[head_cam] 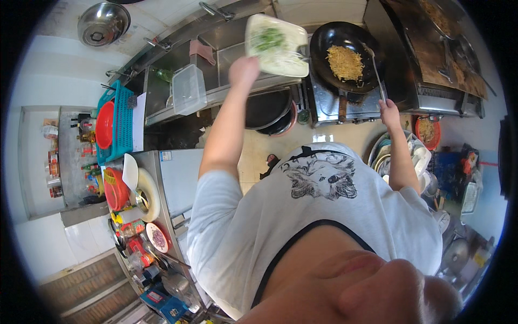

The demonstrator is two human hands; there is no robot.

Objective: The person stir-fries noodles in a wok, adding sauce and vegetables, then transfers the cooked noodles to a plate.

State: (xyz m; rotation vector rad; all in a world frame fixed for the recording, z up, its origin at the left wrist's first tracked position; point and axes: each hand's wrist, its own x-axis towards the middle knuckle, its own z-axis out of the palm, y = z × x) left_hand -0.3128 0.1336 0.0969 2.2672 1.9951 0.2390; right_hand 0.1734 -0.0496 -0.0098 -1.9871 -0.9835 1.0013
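Note:
My left hand [244, 73] grips the near left corner of a pale rectangular tray [299, 38], tilted over the sink edge beside the wok. Chopped green and whitish vegetables [272, 39] lie on the tray, partly blurred. My right hand [389, 113] is closed on the handle of a long metal ladle or spatula [376, 73], whose head rests against the right inner wall of a black wok [323, 60]. Yellowish-brown shredded food [345, 63] lies in the bottom of the wok. The wok stands on a steel stove [327, 107], its wooden handle [342, 109] towards me.
A steel sink [230, 60] holds a clear plastic container [189, 90] at its front edge. Left stand a teal basket [121, 129] and a plate of chopped purple food [157, 237]. Black pans [267, 109] sit below the counter. Dishes [382, 156] fill a basin at right.

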